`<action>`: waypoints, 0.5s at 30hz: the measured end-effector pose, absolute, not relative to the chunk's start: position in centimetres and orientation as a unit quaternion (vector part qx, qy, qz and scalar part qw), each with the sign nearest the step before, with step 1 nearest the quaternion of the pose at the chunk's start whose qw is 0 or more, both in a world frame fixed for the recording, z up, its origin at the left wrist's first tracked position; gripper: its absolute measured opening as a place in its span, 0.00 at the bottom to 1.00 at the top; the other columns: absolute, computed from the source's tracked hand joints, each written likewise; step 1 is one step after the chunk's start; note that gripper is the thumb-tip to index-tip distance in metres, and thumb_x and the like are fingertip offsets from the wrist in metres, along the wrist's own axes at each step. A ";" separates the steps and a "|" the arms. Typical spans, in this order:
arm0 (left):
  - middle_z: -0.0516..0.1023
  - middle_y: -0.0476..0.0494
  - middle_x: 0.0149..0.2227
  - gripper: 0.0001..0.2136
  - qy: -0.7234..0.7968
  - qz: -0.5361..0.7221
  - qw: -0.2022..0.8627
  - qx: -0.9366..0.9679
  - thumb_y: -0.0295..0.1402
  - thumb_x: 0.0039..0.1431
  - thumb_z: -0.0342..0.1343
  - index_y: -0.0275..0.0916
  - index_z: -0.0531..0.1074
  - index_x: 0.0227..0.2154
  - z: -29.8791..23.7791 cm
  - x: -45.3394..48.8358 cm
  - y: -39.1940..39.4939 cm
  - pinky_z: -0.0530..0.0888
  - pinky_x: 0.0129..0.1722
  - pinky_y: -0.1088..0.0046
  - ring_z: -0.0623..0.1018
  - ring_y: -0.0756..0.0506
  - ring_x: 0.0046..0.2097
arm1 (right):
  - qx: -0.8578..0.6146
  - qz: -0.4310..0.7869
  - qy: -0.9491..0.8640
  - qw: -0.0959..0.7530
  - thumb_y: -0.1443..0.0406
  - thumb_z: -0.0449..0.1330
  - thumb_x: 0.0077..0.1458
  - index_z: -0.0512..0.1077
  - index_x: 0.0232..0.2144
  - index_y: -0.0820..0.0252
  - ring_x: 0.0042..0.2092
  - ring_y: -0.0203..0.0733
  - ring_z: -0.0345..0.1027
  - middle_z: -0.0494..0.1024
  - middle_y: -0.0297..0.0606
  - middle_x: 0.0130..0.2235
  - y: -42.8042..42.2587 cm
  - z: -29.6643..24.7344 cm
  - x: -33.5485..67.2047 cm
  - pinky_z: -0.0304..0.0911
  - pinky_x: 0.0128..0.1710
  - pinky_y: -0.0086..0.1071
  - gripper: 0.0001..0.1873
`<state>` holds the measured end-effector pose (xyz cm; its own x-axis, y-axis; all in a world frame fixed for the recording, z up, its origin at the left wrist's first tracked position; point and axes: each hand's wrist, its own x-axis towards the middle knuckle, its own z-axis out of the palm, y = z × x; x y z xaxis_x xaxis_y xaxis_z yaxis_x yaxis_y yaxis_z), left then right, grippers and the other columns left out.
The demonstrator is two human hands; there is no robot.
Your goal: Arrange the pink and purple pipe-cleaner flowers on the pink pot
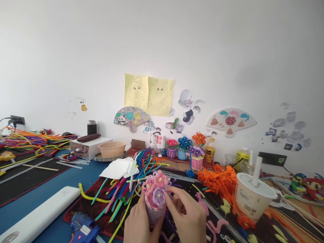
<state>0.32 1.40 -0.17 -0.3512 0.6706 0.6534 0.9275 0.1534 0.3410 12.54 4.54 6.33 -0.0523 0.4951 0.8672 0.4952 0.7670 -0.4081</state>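
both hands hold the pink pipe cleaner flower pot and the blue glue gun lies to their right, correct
Not quite. The head view shows the blue glue gun lying to their left, not right. The left hand and right hand do hold the pink pipe cleaner flower pot.

We see a blue desk [83, 175]. A black mat [22, 179] lies on its left side, with bright fuzzy sticks [32, 140] behind it. Near us lie a long white bar [43, 212] and a glue gun [83, 231]. A paper cup [253, 199] stands on the right. A bowl [112, 148] and a white box [88, 146] sit at the back.
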 end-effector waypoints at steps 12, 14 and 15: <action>0.74 0.34 0.38 0.20 -0.782 -0.322 0.246 -0.473 0.37 0.50 0.61 0.30 0.69 0.43 2.4 3.0 1.1 0.70 0.35 0.65 0.73 0.36 0.42 | -0.363 0.136 -0.703 0.596 0.58 0.61 0.54 0.77 0.28 0.58 0.19 0.31 0.60 0.70 0.30 0.22 5.3 7.3 14.1 0.57 0.16 0.23 0.11; 0.74 0.34 0.38 0.19 -0.791 -0.307 0.256 -0.463 0.38 0.53 0.58 0.30 0.68 0.45 2.7 3.5 1.0 0.70 0.33 0.66 0.73 0.36 0.42 | -0.356 0.133 -0.706 0.598 0.59 0.62 0.53 0.78 0.27 0.59 0.18 0.31 0.62 0.71 0.30 0.22 5.3 7.4 14.3 0.58 0.15 0.22 0.09; 0.74 0.34 0.38 0.20 -0.792 -0.301 0.264 -0.461 0.39 0.54 0.57 0.28 0.68 0.45 2.8 3.7 1.0 0.69 0.32 0.65 0.73 0.36 0.41 | -0.355 0.131 -0.709 0.595 0.60 0.62 0.52 0.78 0.28 0.59 0.18 0.31 0.62 0.71 0.30 0.21 5.4 7.5 14.4 0.59 0.15 0.22 0.08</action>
